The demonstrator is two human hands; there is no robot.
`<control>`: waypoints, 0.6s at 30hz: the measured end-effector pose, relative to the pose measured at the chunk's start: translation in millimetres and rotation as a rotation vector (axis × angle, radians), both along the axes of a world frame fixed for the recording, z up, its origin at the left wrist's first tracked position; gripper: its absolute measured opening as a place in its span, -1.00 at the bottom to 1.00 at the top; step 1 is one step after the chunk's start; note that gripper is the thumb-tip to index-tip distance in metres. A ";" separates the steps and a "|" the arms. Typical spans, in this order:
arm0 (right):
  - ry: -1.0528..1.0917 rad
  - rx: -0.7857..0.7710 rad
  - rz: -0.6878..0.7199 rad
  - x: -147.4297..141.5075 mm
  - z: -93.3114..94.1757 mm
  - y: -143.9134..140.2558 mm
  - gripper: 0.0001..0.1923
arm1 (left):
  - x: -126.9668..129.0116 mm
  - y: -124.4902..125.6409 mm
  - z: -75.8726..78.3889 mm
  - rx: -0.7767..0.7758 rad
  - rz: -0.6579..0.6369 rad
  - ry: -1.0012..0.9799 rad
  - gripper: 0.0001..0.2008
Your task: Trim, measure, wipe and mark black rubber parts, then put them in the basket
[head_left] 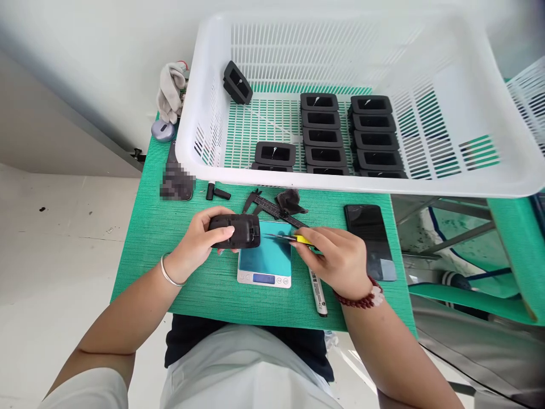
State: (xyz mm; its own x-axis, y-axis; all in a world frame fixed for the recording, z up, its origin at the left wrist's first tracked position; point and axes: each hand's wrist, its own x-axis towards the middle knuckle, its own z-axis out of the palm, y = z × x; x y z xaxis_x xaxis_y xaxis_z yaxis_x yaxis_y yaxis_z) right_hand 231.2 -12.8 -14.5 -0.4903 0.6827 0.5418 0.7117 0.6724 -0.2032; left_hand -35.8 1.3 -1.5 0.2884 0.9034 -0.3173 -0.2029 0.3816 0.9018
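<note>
My left hand (pixel 202 238) is closed around a black plastic housing (pixel 242 232), with the thumb across its upper face. In my right hand (pixel 334 255) is a yellow-and-black utility knife (pixel 303 240); its thin blade points left toward the housing's right end, a little apart from it. Both are held above a small digital scale (pixel 266 267) with a shiny blue plate. Just behind the scale lie a dark caliper (pixel 272 209) and a crumpled black piece (pixel 290 201). A white marker (pixel 317 292) rests below my right hand.
A large white slotted basket (pixel 293 183) spans the back, holding several black housings (pixel 326 137) in rows and one leaning at its left wall. A black phone (pixel 370 241) lies right on the green mat (pixel 204 295). Gloves (pixel 170 91) and a small black T-shaped part (pixel 217 192) are left.
</note>
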 end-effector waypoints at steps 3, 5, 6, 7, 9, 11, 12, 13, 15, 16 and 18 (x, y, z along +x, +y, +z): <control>0.022 -0.010 0.083 -0.4 0.4 -0.6 -0.90 | 0.3 0.6 2.2 -0.002 -0.020 0.007 -0.64; 0.016 -0.010 0.069 -0.4 0.9 -0.9 -0.91 | -0.3 1.1 2.9 -0.010 -0.041 0.005 -0.63; 0.013 -0.007 0.047 -0.1 1.1 -0.9 -0.92 | -0.7 1.3 2.9 -0.013 -0.045 -0.003 -0.63; 0.016 -0.003 0.033 0.1 1.3 -1.0 -0.93 | -1.3 1.4 2.6 -0.018 -0.046 -0.013 -0.63; 0.045 -0.013 0.053 0.5 1.5 -1.3 -0.94 | -2.5 1.4 1.2 -0.030 -0.050 -0.032 -0.63; 0.083 -0.039 0.117 0.3 1.6 -1.7 -0.92 | -3.6 1.4 -0.5 -0.035 -0.081 -0.052 -0.63; 0.095 -0.053 0.143 0.1 1.5 -2.0 -0.91 | -4.1 1.4 -1.2 -0.034 -0.104 -0.062 -0.63; 0.097 -0.062 0.150 0.0 1.4 -2.2 -0.90 | -4.5 1.5 -1.8 -0.033 -0.128 -0.073 -0.62; 0.086 -0.057 0.117 0.3 1.2 -2.3 -0.91 | -5.2 1.6 -2.6 -0.036 -0.162 -0.088 -0.61; 0.081 -0.048 0.090 0.8 1.1 -2.3 -0.92 | -5.3 1.6 -2.9 -0.040 -0.168 -0.092 -0.61; 0.082 -0.032 0.061 1.9 1.1 -2.2 -0.91 | -5.5 1.7 -3.7 -0.050 -0.172 -0.104 -0.61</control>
